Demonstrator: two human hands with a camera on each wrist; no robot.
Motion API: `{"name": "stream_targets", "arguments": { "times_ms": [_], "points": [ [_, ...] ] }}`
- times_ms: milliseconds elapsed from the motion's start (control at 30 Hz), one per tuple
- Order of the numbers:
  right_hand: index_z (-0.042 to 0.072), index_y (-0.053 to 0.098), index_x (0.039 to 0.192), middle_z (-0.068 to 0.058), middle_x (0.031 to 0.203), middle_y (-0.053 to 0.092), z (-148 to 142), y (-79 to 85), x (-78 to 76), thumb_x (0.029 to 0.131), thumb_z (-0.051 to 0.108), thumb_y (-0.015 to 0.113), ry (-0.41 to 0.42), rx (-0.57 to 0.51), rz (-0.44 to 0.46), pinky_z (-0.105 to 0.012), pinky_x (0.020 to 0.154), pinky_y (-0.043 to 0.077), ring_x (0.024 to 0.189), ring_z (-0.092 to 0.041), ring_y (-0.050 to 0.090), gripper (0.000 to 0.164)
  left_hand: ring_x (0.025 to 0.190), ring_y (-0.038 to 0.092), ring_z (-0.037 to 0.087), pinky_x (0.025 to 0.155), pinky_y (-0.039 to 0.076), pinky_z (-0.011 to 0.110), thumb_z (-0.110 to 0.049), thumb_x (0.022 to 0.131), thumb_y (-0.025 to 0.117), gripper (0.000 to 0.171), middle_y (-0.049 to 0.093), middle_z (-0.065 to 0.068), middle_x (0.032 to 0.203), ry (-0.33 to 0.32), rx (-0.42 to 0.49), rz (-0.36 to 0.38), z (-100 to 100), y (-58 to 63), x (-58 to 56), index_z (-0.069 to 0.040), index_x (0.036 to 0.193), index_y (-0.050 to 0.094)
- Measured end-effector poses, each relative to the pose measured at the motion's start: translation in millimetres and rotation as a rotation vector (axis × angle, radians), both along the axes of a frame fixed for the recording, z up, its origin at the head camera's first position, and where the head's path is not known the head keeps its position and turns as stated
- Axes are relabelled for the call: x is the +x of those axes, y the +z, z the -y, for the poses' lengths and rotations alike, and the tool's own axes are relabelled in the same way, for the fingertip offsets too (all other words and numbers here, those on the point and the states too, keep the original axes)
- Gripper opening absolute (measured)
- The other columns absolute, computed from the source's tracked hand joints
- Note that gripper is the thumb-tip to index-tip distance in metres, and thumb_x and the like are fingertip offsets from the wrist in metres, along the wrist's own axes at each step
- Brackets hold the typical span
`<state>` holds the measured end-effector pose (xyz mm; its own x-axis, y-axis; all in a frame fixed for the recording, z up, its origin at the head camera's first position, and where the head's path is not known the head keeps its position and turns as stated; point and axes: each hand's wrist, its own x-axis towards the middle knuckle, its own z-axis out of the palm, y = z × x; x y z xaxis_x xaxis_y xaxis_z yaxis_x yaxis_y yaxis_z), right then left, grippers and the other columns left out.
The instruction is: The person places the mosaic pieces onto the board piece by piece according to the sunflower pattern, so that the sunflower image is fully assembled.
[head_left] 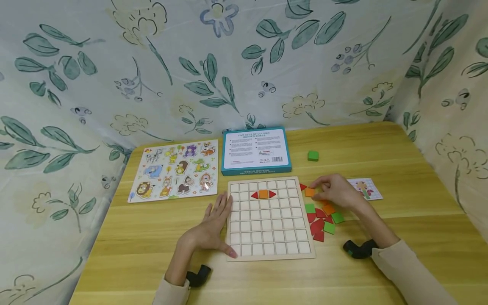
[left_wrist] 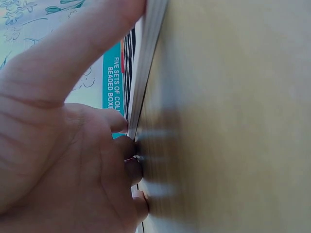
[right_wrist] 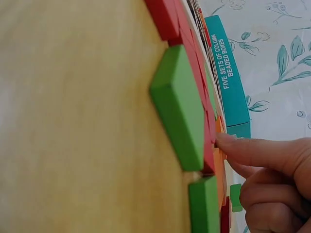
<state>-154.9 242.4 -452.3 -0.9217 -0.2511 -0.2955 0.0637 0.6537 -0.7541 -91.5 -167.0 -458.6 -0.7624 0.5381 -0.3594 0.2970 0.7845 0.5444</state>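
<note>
A wooden grid board point(head_left: 270, 257) lies flat, with an orange square tile point(head_left: 263, 194) between two red triangle tiles in its upper rows. My left hand point(head_left: 211, 228), fingers spread, rests along the board's left edge with the thumb at the near corner. To the right of the board, my right hand point(head_left: 335, 192) pinches another orange square tile point(head_left: 310, 192) between thumb and index finger, low over the table. Below that hand is a loose pile of red pieces point(head_left: 317, 226), green squares point(head_left: 329, 228) and an orange tile point(head_left: 328, 209). In the right wrist view, a green tile point(right_wrist: 180, 107) stands out close up.
Behind the board lies a teal and white box point(head_left: 256, 150). An animal puzzle board point(head_left: 175, 171) is at the left. A green block point(head_left: 313, 156) sits at the back right, and a pattern card point(head_left: 366, 189) lies partly behind my right hand. Patterned cloth point(head_left: 228, 63) hangs behind the table.
</note>
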Motion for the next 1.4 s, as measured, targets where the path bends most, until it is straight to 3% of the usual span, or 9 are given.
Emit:
{"name": "stream_targets", "arguments": {
  "times_ms": [433,700,933,1400],
  "points": [
    [0.005,0.075,0.121,0.004,0.061,0.031,8.9,9.5,2.6,0.093,0.022,0.078,-0.007,-0.029,-0.049,-0.026,0.050,0.026,0.053,-0.012,0.030,0.033,0.159,-0.025,0.032,0.130,-0.008,0.059,-0.053,0.064,0.095,0.155,-0.028,0.014,0.170,-0.001,-0.002,-0.002,1.0,-0.2,-1.2,-0.008,0.164,-0.014],
    [0.010,0.079,0.113,0.002,0.062,0.031,52.9,11.4,8.8,0.089,0.018,0.082,0.080,-0.095,-0.005,-0.025,0.051,0.024,0.057,-0.016,0.032,0.026,0.159,-0.025,0.032,0.130,-0.008,0.059,-0.052,0.063,0.096,0.155,-0.028,0.014,0.170,0.004,-0.006,0.003,1.6,0.5,-1.1,-0.008,0.164,-0.013],
    [0.014,0.082,0.107,0.002,0.061,0.032,85.0,9.2,6.2,0.083,0.019,0.088,0.092,-0.010,0.000,-0.024,0.054,0.022,0.060,-0.018,0.035,0.025,0.159,-0.024,0.032,0.130,-0.007,0.059,-0.053,0.063,0.096,0.155,-0.028,0.014,0.170,0.001,-0.004,-0.004,0.9,-0.9,-0.6,-0.008,0.165,-0.013],
    [0.011,0.082,0.108,0.002,0.057,0.032,86.3,0.5,5.4,0.084,0.011,0.086,0.090,-0.083,0.021,-0.022,0.051,0.021,0.054,-0.016,0.031,0.025,0.159,-0.024,0.032,0.130,-0.007,0.059,-0.052,0.063,0.096,0.155,-0.027,0.014,0.170,0.001,-0.012,-0.003,-0.6,0.2,-0.4,-0.008,0.165,-0.013]
  ]
}}
